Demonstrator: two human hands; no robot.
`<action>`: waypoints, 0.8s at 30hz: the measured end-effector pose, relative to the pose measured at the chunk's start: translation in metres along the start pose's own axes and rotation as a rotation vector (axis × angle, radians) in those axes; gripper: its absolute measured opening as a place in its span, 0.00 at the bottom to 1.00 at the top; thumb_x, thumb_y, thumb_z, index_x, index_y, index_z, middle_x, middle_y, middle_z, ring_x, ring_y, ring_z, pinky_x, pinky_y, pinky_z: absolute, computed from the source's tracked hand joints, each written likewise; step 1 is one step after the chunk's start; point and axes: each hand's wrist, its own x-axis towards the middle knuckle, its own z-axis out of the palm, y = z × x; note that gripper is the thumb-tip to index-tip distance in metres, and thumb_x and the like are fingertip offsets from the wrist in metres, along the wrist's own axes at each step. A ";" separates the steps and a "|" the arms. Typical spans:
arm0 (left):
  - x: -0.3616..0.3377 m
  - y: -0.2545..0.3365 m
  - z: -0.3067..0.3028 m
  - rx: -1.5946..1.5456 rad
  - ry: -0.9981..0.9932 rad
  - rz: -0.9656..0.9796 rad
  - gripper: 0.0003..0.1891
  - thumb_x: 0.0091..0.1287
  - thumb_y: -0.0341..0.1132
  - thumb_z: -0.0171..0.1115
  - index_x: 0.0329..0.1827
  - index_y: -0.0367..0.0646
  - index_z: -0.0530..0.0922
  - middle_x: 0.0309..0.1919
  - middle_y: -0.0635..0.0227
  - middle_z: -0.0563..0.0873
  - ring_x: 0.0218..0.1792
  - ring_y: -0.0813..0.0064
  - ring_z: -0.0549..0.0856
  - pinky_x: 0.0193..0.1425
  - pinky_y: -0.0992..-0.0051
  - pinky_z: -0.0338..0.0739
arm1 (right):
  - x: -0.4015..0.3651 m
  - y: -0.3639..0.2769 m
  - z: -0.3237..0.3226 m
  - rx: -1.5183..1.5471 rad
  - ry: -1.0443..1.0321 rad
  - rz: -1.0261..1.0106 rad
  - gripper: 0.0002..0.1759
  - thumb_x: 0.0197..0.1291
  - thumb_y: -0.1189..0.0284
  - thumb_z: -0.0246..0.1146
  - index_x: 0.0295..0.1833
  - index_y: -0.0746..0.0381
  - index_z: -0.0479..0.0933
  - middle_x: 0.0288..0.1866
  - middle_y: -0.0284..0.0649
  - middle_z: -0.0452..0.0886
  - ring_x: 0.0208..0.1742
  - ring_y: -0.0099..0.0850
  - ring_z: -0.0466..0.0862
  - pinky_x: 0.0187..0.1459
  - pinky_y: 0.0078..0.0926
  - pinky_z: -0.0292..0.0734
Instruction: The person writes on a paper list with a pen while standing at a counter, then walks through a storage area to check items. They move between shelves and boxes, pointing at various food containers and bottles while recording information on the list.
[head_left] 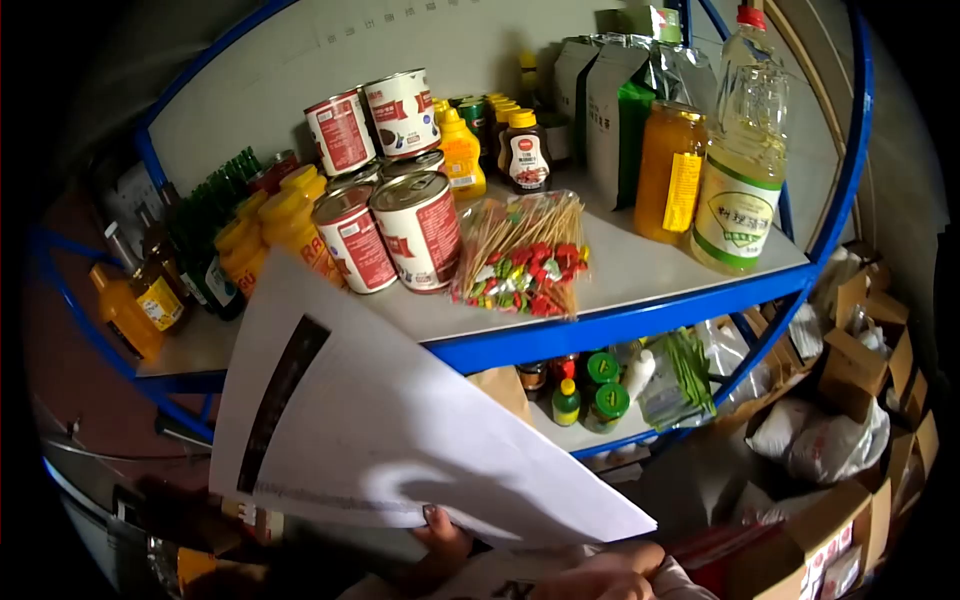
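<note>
Right, starting at the left end of the upper shelf (620,322): amber bottles (130,310) stand at the left edge, dark green bottles (215,215) rank up behind them, and yellow squeeze bottles (275,215) sit alongside, like goods grouped together so each kind can be found at a glance.

Moving along, the red-labelled cans (420,230) stand near the front edge with more stacked on top behind them, labels outward and readable. Across the lower left of the view, the sheet of paper (400,440) is held up, tilted and slightly curled. It covers part of the shelf's front edge, raised as if to be read against the stock. The left hand (440,545) has it by the bottom edge, thumb closed over the front and fingers hidden behind.

Next comes a clear bag of picks (525,255), lying flat right at the front edge, coloured tips forward. Behind it a brown sauce bottle (524,150) stands upright, with silver and green foil bags (620,110) at the back. Then there's an orange jar (670,170) and a big oil bottle (745,160) at the right front corner.

Down at the bottom, the right hand (605,578) sits under the paper's lower right corner. I cannot tell whether it is open or grips anything.

On the lower shelf are green-lidded jars (605,385), and far right, off the rack, cardboard boxes (855,365) are piled.
</note>
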 end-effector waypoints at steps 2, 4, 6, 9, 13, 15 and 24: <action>-0.003 -0.013 0.009 -0.004 -0.010 0.038 0.35 0.52 0.36 0.47 0.64 0.40 0.47 0.58 0.53 0.59 0.55 0.59 0.64 0.57 0.61 0.60 | -0.005 -0.017 -0.003 -0.021 0.004 -0.035 0.11 0.52 0.68 0.55 0.30 0.66 0.68 0.22 0.39 0.69 0.18 0.28 0.66 0.20 0.26 0.59; -0.011 -0.025 0.032 0.007 0.130 0.151 0.35 0.55 0.44 0.49 0.62 0.38 0.48 0.57 0.52 0.60 0.52 0.61 0.67 0.54 0.61 0.63 | -0.011 -0.033 -0.007 -0.049 0.024 -0.076 0.11 0.52 0.67 0.55 0.30 0.66 0.68 0.23 0.39 0.69 0.19 0.29 0.67 0.21 0.27 0.59; -0.015 -0.034 0.045 -0.005 0.209 0.154 0.35 0.57 0.47 0.51 0.62 0.39 0.49 0.55 0.54 0.61 0.50 0.63 0.69 0.53 0.63 0.65 | -0.014 -0.047 -0.011 -0.080 0.041 -0.094 0.11 0.52 0.67 0.56 0.31 0.66 0.68 0.23 0.39 0.69 0.20 0.29 0.67 0.22 0.27 0.59; -0.035 -0.034 0.059 -0.077 0.221 -0.018 0.35 0.56 0.44 0.51 0.63 0.40 0.47 0.57 0.56 0.60 0.53 0.63 0.65 0.55 0.65 0.62 | -0.021 -0.067 -0.015 -0.142 0.094 -0.102 0.11 0.52 0.67 0.56 0.32 0.65 0.69 0.25 0.40 0.69 0.22 0.30 0.67 0.24 0.28 0.59; -0.042 -0.045 0.081 -0.068 0.272 -0.008 0.34 0.56 0.45 0.52 0.62 0.41 0.49 0.56 0.56 0.61 0.53 0.64 0.65 0.55 0.66 0.62 | -0.029 -0.087 -0.020 -0.200 0.172 -0.118 0.12 0.52 0.66 0.56 0.33 0.65 0.69 0.27 0.40 0.70 0.24 0.31 0.67 0.27 0.29 0.60; -0.044 -0.049 0.085 -0.050 0.278 0.010 0.34 0.56 0.45 0.53 0.61 0.41 0.50 0.55 0.56 0.62 0.52 0.64 0.65 0.55 0.66 0.62 | -0.031 -0.096 -0.023 -0.223 0.193 -0.131 0.12 0.52 0.66 0.56 0.34 0.65 0.70 0.28 0.40 0.70 0.25 0.31 0.67 0.28 0.29 0.60; -0.049 -0.061 0.091 -0.186 0.257 -0.044 0.32 0.53 0.47 0.58 0.57 0.42 0.58 0.50 0.56 0.67 0.51 0.67 0.64 0.56 0.69 0.60 | -0.039 -0.124 -0.021 -0.264 0.231 -0.169 0.13 0.51 0.64 0.56 0.36 0.64 0.71 0.32 0.42 0.70 0.31 0.33 0.68 0.34 0.31 0.61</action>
